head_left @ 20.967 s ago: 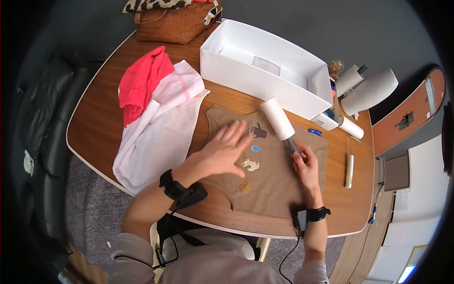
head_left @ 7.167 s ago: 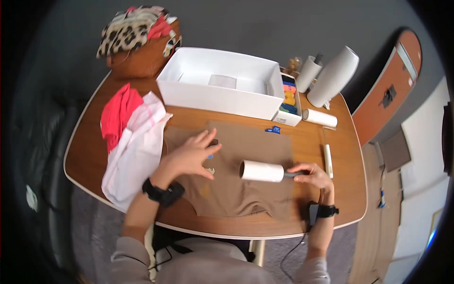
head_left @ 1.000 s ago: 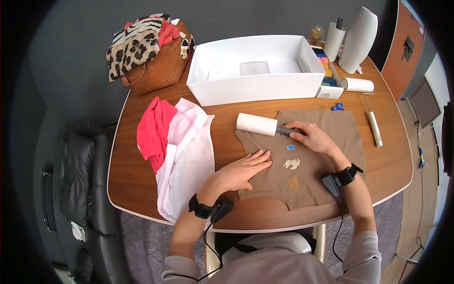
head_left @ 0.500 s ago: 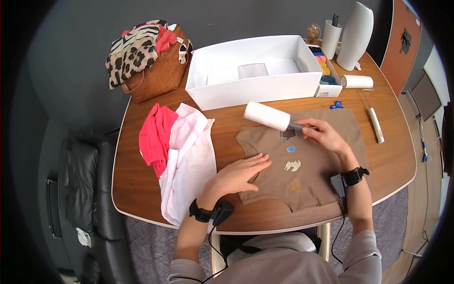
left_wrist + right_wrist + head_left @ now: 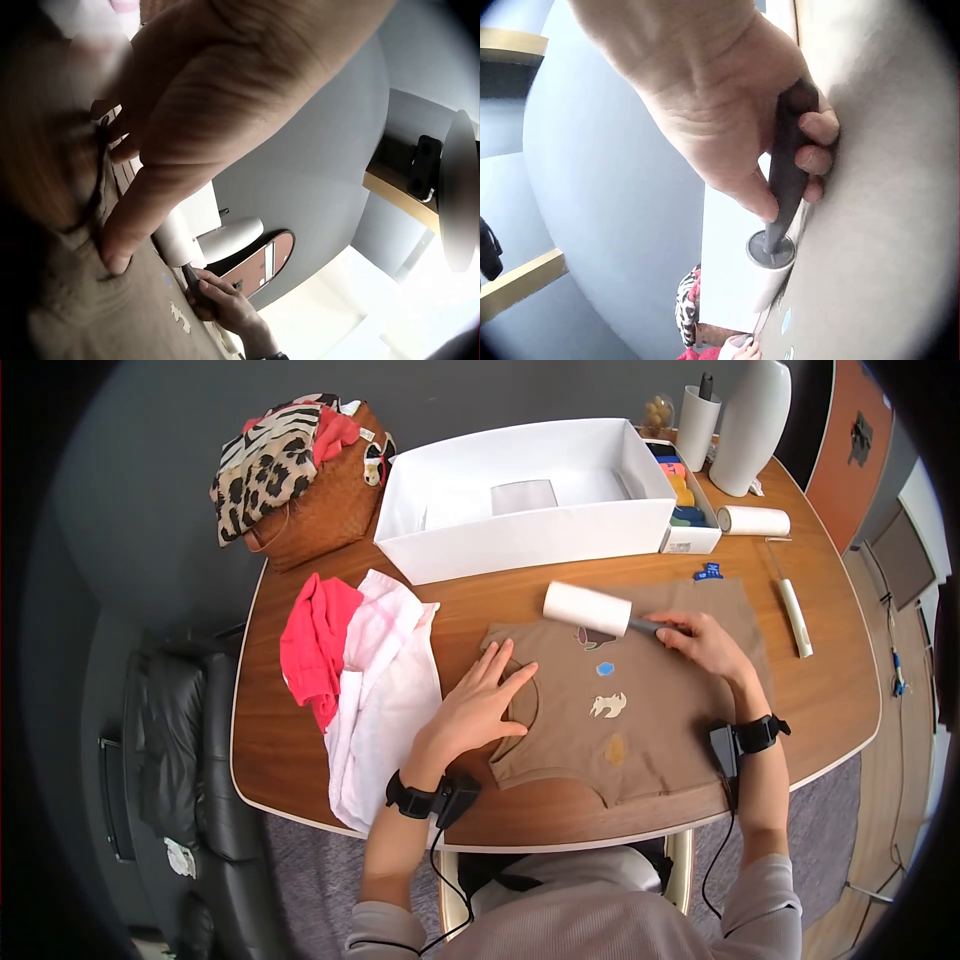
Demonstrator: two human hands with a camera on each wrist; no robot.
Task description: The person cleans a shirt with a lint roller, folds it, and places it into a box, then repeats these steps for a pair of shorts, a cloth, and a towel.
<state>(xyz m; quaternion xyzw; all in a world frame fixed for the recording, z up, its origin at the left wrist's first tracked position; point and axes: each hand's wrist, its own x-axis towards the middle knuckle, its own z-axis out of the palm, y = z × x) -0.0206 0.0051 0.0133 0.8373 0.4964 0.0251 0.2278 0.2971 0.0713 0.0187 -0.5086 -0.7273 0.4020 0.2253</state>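
Note:
A brown sleeveless top (image 5: 665, 725) lies spread on the wooden table, neckline to the left. Down its front run a dark printed figure (image 5: 597, 639), a blue patch (image 5: 605, 669), a cream animal shape (image 5: 608, 706) and a tan mark (image 5: 615, 750). My right hand (image 5: 708, 647) grips the dark grey handle (image 5: 786, 169) of a lint roller (image 5: 588, 608). Its white roll lies across the upper part of the top, partly covering the dark figure. With fingers spread, my left hand (image 5: 475, 705) rests at the neckline; its thumb (image 5: 120, 259) touches the fabric in the left wrist view.
Left of the top lie white cloth (image 5: 385, 690) and red cloth (image 5: 320, 645). Behind stand a large white box (image 5: 530, 540), a small box of coloured items (image 5: 690, 540) and a brown bag (image 5: 320, 525). A spare roll (image 5: 755, 521) and white-handled tool (image 5: 795, 618) lie right.
Over the last second the lint roller has moved rightward along the top's upper part. My left hand has spread its fingers and shifted up-left at the neckline. Earlier, the roller was nearer the hem.

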